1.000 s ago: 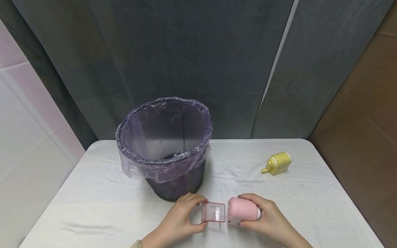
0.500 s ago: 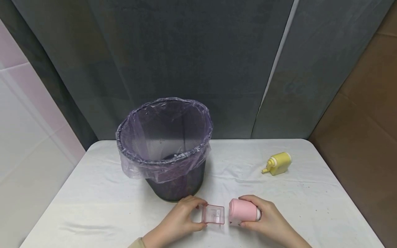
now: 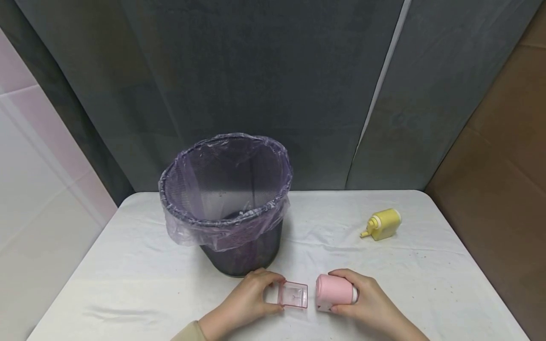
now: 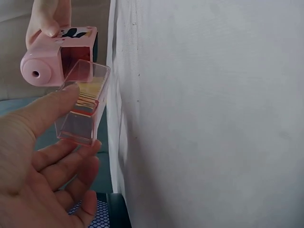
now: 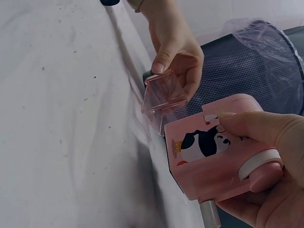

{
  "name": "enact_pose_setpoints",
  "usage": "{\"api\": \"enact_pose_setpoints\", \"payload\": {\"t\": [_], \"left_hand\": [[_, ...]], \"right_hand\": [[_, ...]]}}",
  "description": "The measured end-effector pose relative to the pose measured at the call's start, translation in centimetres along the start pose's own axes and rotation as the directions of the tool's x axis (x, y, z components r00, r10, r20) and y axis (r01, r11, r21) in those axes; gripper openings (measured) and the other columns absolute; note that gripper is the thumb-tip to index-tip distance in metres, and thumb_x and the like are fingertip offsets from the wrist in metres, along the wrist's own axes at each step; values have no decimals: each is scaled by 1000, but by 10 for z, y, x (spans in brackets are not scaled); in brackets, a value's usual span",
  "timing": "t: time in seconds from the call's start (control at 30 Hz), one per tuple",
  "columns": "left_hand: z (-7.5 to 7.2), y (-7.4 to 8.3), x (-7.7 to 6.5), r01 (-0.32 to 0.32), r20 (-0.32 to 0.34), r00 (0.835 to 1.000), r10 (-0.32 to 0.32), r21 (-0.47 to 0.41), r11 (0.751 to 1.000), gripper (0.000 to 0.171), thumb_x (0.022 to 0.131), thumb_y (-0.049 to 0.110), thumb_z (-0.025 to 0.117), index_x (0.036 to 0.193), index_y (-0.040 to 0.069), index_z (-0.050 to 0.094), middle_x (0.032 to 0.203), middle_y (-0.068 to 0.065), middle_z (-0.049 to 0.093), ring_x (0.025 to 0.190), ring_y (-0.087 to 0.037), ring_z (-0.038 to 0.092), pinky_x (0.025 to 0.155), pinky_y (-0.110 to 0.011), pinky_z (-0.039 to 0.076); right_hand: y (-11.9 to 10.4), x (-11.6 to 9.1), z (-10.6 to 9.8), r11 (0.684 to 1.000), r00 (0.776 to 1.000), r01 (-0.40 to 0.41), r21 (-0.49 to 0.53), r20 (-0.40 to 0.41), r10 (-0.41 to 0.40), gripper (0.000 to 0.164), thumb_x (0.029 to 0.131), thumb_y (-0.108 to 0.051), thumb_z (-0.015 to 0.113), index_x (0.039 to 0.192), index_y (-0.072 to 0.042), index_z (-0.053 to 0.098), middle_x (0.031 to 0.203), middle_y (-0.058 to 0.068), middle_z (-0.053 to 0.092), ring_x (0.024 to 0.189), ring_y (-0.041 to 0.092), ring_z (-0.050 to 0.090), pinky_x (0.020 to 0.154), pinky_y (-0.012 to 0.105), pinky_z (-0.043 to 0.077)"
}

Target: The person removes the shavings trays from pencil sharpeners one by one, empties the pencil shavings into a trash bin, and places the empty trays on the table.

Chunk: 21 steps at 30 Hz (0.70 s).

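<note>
My left hand (image 3: 249, 298) pinches a clear pink shavings drawer (image 3: 293, 294) between thumb and fingers. Across a small gap, my right hand (image 3: 371, 299) grips a pink crank pencil sharpener (image 3: 334, 289), held on its side. The left wrist view shows the sharpener (image 4: 42, 59) with a round pencil hole and an open drawer slot; the drawer (image 4: 78, 126) is out of it. A panda picture marks the sharpener (image 5: 204, 164) in the right wrist view, beyond which my left hand (image 5: 178, 47) holds the drawer (image 5: 159, 92). Part of the right fingers is hidden behind the sharpener.
A black mesh waste bin (image 3: 243, 255) with a purple liner stands just behind my left hand. A small yellow object with a protruding handle (image 3: 385, 224) lies farther back on the right. Dark specks dot the white-covered table (image 3: 128, 279).
The drawer has come slightly nearer to me and left, while the sharpener has shifted slightly right, so the gap between them is a little wider. Both grips stay the same.
</note>
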<state>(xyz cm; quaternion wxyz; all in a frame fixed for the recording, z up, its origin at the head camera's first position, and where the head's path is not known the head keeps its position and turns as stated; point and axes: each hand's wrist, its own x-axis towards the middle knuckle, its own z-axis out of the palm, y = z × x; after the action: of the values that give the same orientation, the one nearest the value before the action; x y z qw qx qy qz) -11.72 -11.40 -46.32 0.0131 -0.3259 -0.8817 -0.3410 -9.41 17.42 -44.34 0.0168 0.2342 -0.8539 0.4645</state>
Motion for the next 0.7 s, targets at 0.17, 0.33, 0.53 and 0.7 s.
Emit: {"api": "enact_pose_setpoints", "payload": {"t": [0.17, 0.33, 0.53, 0.7], "left_hand": [[2, -2, 1, 3, 12, 1000, -3, 18, 1000, 53, 59, 27, 81, 105, 9, 63, 94, 9, 61, 81, -7, 50, 71, -21, 43], [3, -4, 1, 16, 17, 1000, -16, 35, 999, 54, 57, 28, 82, 104, 9, 64, 94, 8, 61, 83, -6, 50, 74, -22, 44], [4, -6, 1, 24, 22, 999, -25, 44, 999, 53, 56, 29, 82, 102, 10, 64, 94, 8, 61, 85, -8, 51, 77, -23, 44], [4, -6, 0, 29, 51, 998, -33, 68, 997, 52, 57, 31, 81, 101, 10, 63, 95, 8, 61, 87, -8, 50, 77, -24, 43]], "right_hand": [[5, 0, 1, 1000, 999, -27, -7, 17, 27, 54, 62, -26, 81, 111, -20, 57, 103, -7, 61, 76, 8, 56, 65, 25, 46], [7, 1, 1, 999, 998, -51, -11, 34, 52, 55, 62, -24, 81, 111, -20, 57, 102, -7, 61, 75, 8, 55, 64, 25, 46], [11, 2, 2, 997, 995, -77, 7, 64, 76, 54, 63, -25, 81, 111, -20, 57, 98, -6, 61, 73, 8, 55, 62, 25, 46], [14, 1, 3, 997, 995, -72, 20, 71, 70, 56, 63, -27, 80, 112, -17, 56, 99, -3, 62, 74, 7, 54, 62, 25, 45]]}}
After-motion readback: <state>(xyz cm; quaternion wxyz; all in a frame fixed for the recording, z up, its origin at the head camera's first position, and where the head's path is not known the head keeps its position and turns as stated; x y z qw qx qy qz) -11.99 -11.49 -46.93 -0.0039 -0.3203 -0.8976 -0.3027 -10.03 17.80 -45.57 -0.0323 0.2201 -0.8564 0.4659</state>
